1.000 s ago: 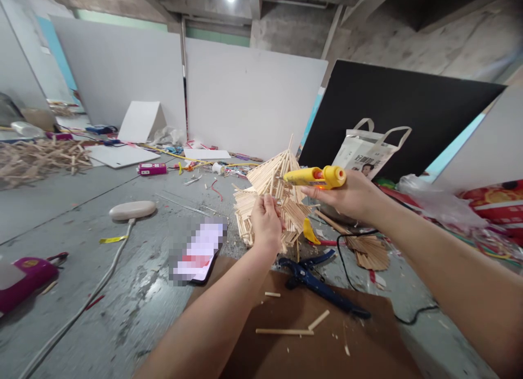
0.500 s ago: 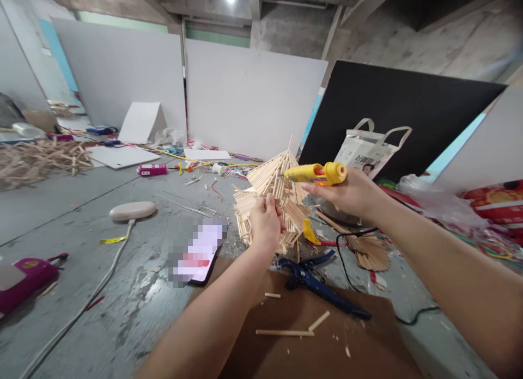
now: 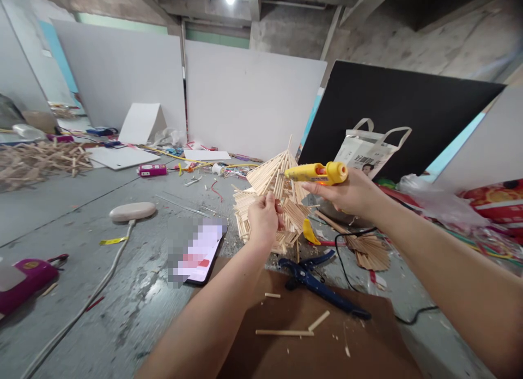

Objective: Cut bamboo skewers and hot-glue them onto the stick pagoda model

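Note:
My right hand (image 3: 357,191) is wrapped round a yellow hot glue gun (image 3: 316,173), its nozzle pointing left at the sloped upper part of a house-like model made of thin wooden sticks (image 3: 265,175). In front of the model, my left hand (image 3: 263,218) is closed with thumb and fingers together; what they grip, if anything, is hidden. Blue cutting pliers (image 3: 322,289) lie just below on a brown board (image 3: 302,357). A few cut stick pieces (image 3: 284,332) rest on that board.
A phone (image 3: 200,254) lies left of my left forearm, near a white device (image 3: 133,211) with a cable. A yellow piece (image 3: 311,232) and a fan of brown sticks (image 3: 370,251) sit right of the model. A tote bag (image 3: 363,150) stands behind; a black cord (image 3: 343,259) crosses the right.
Hardly anything differs. My left hand has shifted very slightly left and up, and the glue gun has edged a little to the right.

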Demonstrator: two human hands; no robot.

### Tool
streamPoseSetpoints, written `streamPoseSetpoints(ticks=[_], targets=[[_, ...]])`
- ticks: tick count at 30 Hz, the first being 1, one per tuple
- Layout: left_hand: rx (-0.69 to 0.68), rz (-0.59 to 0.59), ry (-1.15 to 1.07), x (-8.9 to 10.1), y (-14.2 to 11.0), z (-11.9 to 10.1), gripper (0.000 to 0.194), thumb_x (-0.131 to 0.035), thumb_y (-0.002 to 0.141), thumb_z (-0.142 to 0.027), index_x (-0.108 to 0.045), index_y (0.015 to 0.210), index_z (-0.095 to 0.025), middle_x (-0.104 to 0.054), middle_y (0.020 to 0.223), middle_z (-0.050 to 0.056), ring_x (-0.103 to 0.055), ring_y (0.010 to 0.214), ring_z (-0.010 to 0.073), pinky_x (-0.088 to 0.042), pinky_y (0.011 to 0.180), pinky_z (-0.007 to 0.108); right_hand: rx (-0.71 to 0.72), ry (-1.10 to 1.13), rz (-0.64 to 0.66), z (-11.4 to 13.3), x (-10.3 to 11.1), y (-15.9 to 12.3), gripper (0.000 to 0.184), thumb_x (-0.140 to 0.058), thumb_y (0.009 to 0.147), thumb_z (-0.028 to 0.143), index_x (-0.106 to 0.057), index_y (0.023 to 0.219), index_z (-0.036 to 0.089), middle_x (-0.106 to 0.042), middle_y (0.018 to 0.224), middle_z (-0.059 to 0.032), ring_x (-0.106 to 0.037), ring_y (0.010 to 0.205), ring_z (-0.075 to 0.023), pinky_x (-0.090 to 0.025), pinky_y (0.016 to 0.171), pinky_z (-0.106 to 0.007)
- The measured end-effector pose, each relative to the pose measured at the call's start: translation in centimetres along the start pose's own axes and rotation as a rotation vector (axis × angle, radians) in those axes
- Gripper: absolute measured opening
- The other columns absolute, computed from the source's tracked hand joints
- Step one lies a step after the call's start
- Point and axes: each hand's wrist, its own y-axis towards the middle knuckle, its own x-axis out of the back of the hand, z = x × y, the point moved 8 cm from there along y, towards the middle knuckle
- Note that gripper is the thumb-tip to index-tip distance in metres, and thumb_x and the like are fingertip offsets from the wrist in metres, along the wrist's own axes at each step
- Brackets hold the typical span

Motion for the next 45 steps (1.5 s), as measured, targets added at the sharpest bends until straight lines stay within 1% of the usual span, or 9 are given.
streamPoseSetpoints(ticks=[4, 9, 13, 20, 26, 31, 39, 45], targets=[[0.004, 0.004, -0.013, -0.10, -0.01, -0.18, 0.029, -0.045, 0.078, -0.039, -0.044, 0.061, -0.014, -0.043, 0.041, -0.007, -0.035, 0.023, 0.0028, -0.021, 0.025, 0.014, -0.001, -0.002, -0.008, -0.15, 0.01, -0.01, 0.033, -0.049, 0.069, 0.048, -0.058, 0.060, 0.018, -0.041, 0.035, 0.0017, -0.048, 0.046, -0.0138, -0.033, 0.046, -0.026], [0.032, 0.000, -0.025, -0.09, 0.01, -0.13, 0.026, -0.044, 0.079, -0.034, -0.043, 0.061, -0.015, -0.043, 0.042, -0.007, -0.035, 0.023, 0.0036, -0.022, 0.025, 0.015, 0.003, -0.003, -0.012, -0.20, 0.01, 0.00, 0.033, -0.049, 0.069, 0.048, -0.060, 0.062, 0.017, -0.041, 0.035, 0.0017, -0.049, 0.047, -0.0142, -0.033, 0.046, -0.026], [0.045, -0.005, -0.024, -0.04, -0.03, -0.15, 0.027, -0.046, 0.077, -0.037, -0.043, 0.061, -0.015, -0.043, 0.042, -0.007, -0.035, 0.023, 0.0031, -0.022, 0.026, 0.015, 0.000, 0.006, -0.014, -0.08, 0.07, -0.07, 0.033, -0.049, 0.069, 0.047, -0.061, 0.065, 0.017, -0.043, 0.036, 0.0010, -0.050, 0.049, -0.0150, -0.034, 0.047, -0.026], [0.046, -0.012, -0.017, 0.01, -0.05, -0.24, 0.026, -0.045, 0.077, -0.035, -0.044, 0.061, -0.015, -0.045, 0.043, -0.006, -0.035, 0.023, 0.0037, -0.022, 0.026, 0.016, 0.001, 0.018, -0.036, 0.09, 0.25, -0.09, 0.032, -0.050, 0.069, 0.046, -0.062, 0.064, 0.017, -0.045, 0.038, 0.0005, -0.050, 0.048, -0.0147, -0.034, 0.047, -0.026], [0.037, -0.018, -0.013, 0.08, -0.02, -0.34, 0.025, -0.046, 0.076, -0.033, -0.044, 0.060, -0.015, -0.044, 0.043, -0.006, -0.035, 0.023, 0.0037, -0.022, 0.026, 0.016, -0.009, 0.024, -0.039, -0.04, 0.29, 0.01, 0.035, -0.049, 0.069, 0.047, -0.065, 0.069, 0.015, -0.048, 0.039, -0.0007, -0.050, 0.049, -0.0150, -0.035, 0.047, -0.026], [0.029, -0.004, -0.017, -0.01, 0.03, -0.32, 0.024, -0.045, 0.077, -0.033, -0.044, 0.060, -0.015, -0.044, 0.043, -0.006, -0.035, 0.023, 0.0039, -0.022, 0.025, 0.016, 0.024, 0.033, -0.043, 0.04, 0.26, 0.14, 0.038, -0.048, 0.069, 0.049, -0.066, 0.073, 0.016, -0.049, 0.040, -0.0010, -0.051, 0.049, -0.0155, -0.035, 0.048, -0.026], [0.025, 0.000, -0.027, -0.01, 0.01, -0.30, 0.025, -0.045, 0.077, -0.033, -0.045, 0.060, -0.014, -0.044, 0.043, -0.006, -0.036, 0.023, 0.0034, -0.022, 0.024, 0.015, 0.018, 0.029, -0.031, 0.10, 0.06, 0.21, 0.035, -0.050, 0.068, 0.047, -0.063, 0.066, 0.015, -0.043, 0.036, 0.0005, -0.048, 0.047, -0.0138, -0.033, 0.047, -0.026], [0.034, -0.006, -0.002, 0.09, 0.11, -0.19, 0.025, -0.045, 0.076, -0.033, -0.045, 0.060, -0.015, -0.046, 0.044, -0.006, -0.037, 0.023, 0.0042, -0.023, 0.024, 0.016, 0.022, 0.036, -0.092, -0.44, 0.30, 0.78, 0.036, -0.051, 0.066, 0.049, -0.059, 0.056, 0.016, -0.041, 0.036, 0.0020, -0.045, 0.044, -0.0116, -0.032, 0.045, -0.024]])
